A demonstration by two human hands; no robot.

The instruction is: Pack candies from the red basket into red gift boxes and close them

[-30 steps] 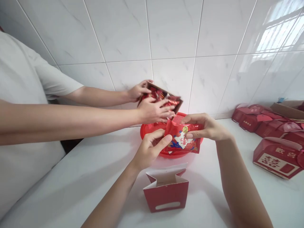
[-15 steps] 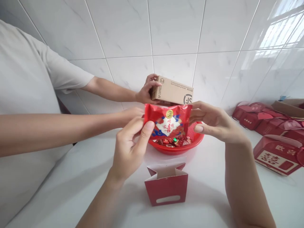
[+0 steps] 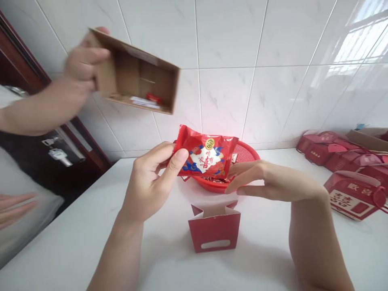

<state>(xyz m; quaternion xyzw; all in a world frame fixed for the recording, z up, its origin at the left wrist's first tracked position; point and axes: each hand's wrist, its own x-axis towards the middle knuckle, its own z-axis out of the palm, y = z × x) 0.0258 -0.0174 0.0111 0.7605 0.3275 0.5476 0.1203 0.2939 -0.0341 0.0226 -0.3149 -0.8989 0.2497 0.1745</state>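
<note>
From my end, I had the red packet (image 3: 206,155) up above the bench (image 3: 163,250), in front of the basket, its printed face towards me. The left hand (image 3: 151,182) pinched its left end between thumb and fingers. The right hand (image 3: 273,182) was loosely curled by the lower right corner, gripping nothing that I could see; whether it touched the wrapper I couldn't tell.

With that one-ended pinch, I judged the packet could swing or slip if the left thumb eased. The paper box (image 3: 215,232) stood just below on the near side, and I thought its light walls could tip if a wrist brushed them. Its mouth was open, but its bottom was hidden from me.

The red basket (image 3: 251,151) held shiny wrapped sweets (image 3: 212,180), half screened by the packet. At the far left, a co-worker's hand (image 3: 83,64) held a cardboard box (image 3: 127,79) tilted, with a small red piece (image 3: 154,98) inside; that piece looked liable to tumble out. To the right sat a red gift box (image 3: 353,196), its contents out of sight.
</note>
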